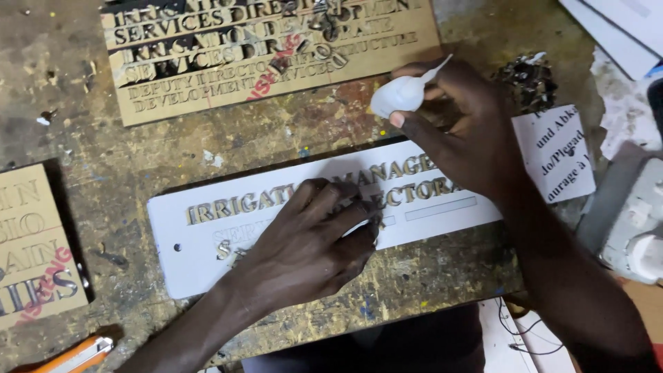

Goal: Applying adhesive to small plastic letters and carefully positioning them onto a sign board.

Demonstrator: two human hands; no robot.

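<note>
Pressing a letter down, the left hand steadies the white sign plate at centre frame. The right hand grips a small white glue bottle, nozzle lifted clear.

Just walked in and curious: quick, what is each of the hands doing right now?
Left hand: open, fingers pressing down on the white sign plate with raised letters.
Right hand: closed around a small white squeeze bottle, held above the plate.
</note>
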